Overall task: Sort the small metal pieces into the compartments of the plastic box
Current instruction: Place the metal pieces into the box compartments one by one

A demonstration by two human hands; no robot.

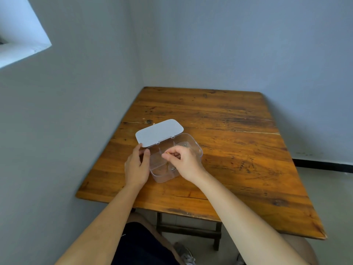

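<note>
Your right hand [186,162] is pinching a gold piece [168,153] over the box [196,150] on the bench [229,131], while your left hand [136,166] is gripping its side.

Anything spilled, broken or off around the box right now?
Nothing stands out. The clear plastic box sits flat on the wooden table, its white lid hinged open. The left hand steadies the box; the right hand pinches a small gold piece above it. No loose pieces visible on the table.
</note>
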